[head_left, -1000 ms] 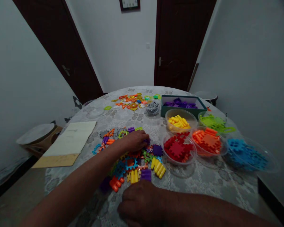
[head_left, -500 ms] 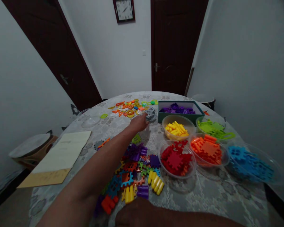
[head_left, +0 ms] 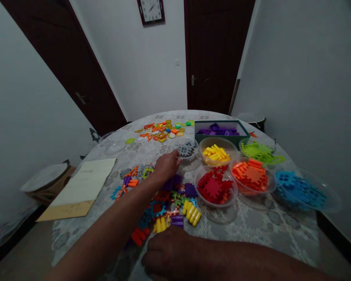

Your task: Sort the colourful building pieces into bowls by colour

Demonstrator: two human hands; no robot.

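Note:
My left hand (head_left: 167, 166) reaches across the table with its fingers closed at the near left rim of a clear plastic bowl (head_left: 186, 149) of grey interlocking pieces. Close to me, my right hand (head_left: 171, 249) is curled into a fist; whatever is inside, if anything, is hidden. Just beyond that fist lie purple tube pieces (head_left: 177, 221) and yellow tube pieces (head_left: 192, 213). A loose heap of multicoloured gear-edged building pieces (head_left: 159, 208) spreads beneath my left forearm, which covers part of it.
To the right stand bowls of yellow tubes (head_left: 215, 153), red pieces (head_left: 215, 187), orange pieces (head_left: 251, 176), green pieces (head_left: 259, 152) and blue pieces (head_left: 300, 189). Behind them is a box (head_left: 222, 137) of purple pieces. A mixed pile (head_left: 160, 130) lies far back, a notepad (head_left: 82, 183) at left.
My left hand has come back nearer to me, and the bowl of grey pieces has moved nearer with it. My right hand stays closed at almost the same place. The view has shifted slightly.

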